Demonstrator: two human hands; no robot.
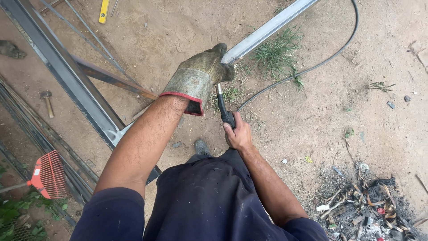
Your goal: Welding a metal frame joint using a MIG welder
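My left hand (201, 76) wears a worn leather work glove with a red-edged cuff and grips the near end of a long grey metal bar (267, 30) that runs up to the right. Bare, my right hand (238, 134) is closed around the black handle of a welding electrode holder (225, 114), whose tip points up under the gloved hand at the bar's end. A black cable (312, 67) curves away from the holder across the dirt to the upper right.
Long steel channels and rods (67, 76) lie diagonally at the left, with a hammer (47, 100), a red rake (47, 175) and a yellow level (103, 11). Grass tufts (278, 53) grow by the bar. An ash and debris pile (365, 205) sits lower right.
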